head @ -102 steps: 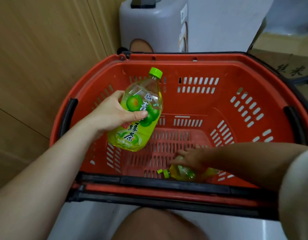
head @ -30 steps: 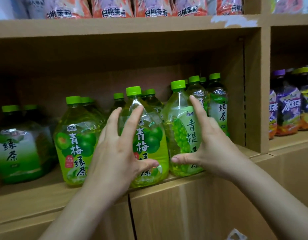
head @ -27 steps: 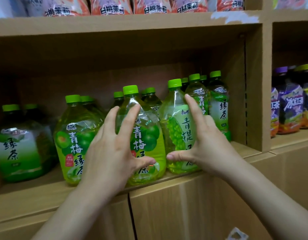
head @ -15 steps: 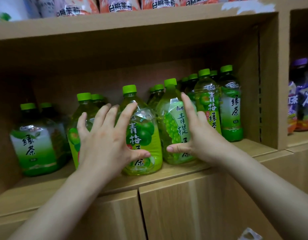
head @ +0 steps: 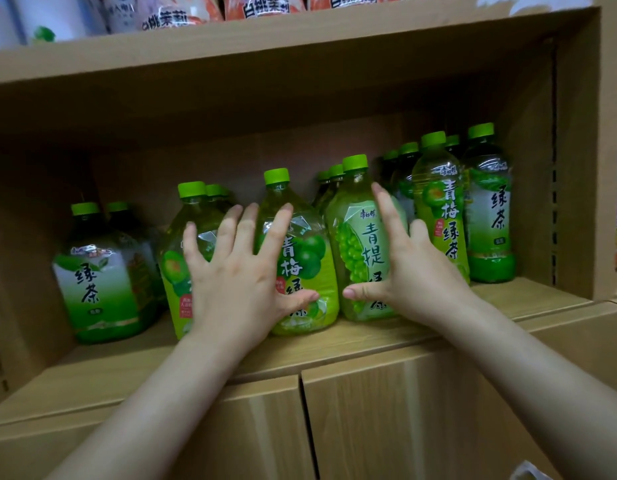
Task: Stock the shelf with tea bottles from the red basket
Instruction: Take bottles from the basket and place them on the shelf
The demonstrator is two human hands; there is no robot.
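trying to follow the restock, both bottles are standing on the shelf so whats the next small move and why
Probably draw both hands back. The left hand and right hand are spread open against two upright bottles, plum tea and grape tea, which stand on the shelf in the front row.

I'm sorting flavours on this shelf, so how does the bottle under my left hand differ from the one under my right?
The clear plum-label tea bottle under the left hand pictures round green plums; the clear grape-label tea bottle under the right hand pictures a grape bunch. The plum one's cap sits lower in view. Both stand upright, green-capped, side by side on the wooden shelf.
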